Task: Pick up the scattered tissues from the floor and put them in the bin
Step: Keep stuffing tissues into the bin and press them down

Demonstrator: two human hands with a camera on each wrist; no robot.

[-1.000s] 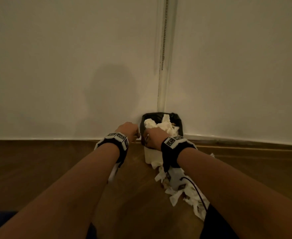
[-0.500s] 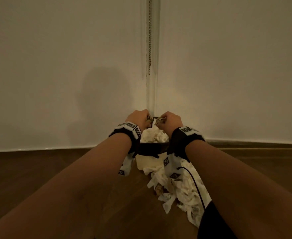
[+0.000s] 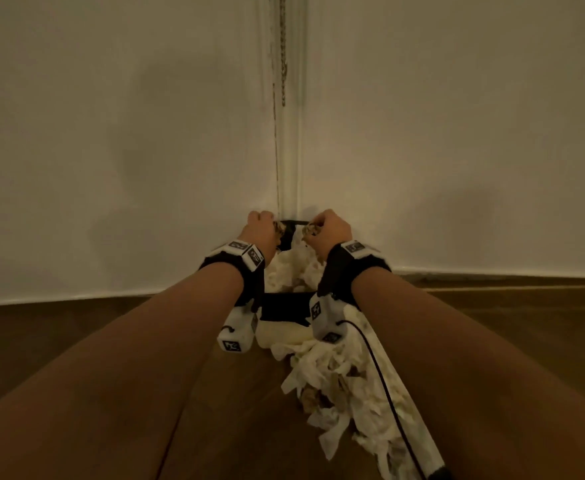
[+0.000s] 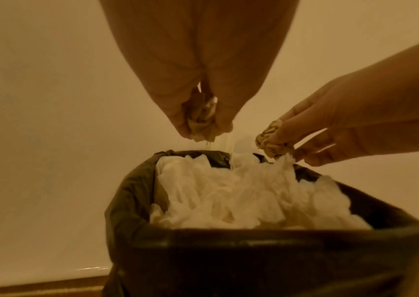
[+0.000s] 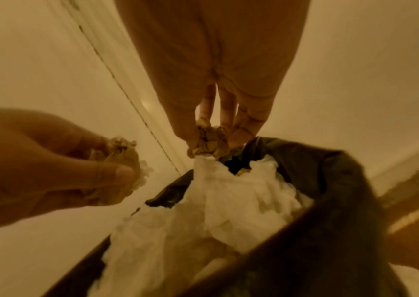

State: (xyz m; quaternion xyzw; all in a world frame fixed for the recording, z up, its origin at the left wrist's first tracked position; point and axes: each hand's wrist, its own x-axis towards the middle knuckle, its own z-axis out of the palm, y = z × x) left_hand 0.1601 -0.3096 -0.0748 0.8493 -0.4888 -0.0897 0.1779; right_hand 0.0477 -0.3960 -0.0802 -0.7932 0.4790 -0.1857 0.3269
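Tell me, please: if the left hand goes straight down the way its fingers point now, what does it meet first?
Probably the white tissues heaped in the bin. The left hand, holding a brownish wad, hangs above them near the back rim, though depth is unclear.

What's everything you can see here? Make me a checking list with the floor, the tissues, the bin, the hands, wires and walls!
Surface: brown wooden floor.
Job's things: bin with dark liner, piled with white tissues; loose tissues on the floor in front of it.
Clutter: nothing seen.
Grippers: left hand pinches a brownish wad above the bin; right hand pinches another wad.
Cables: black cable from the right wrist camera.
Surroundings: pale walls meeting in a corner; hanging chain.
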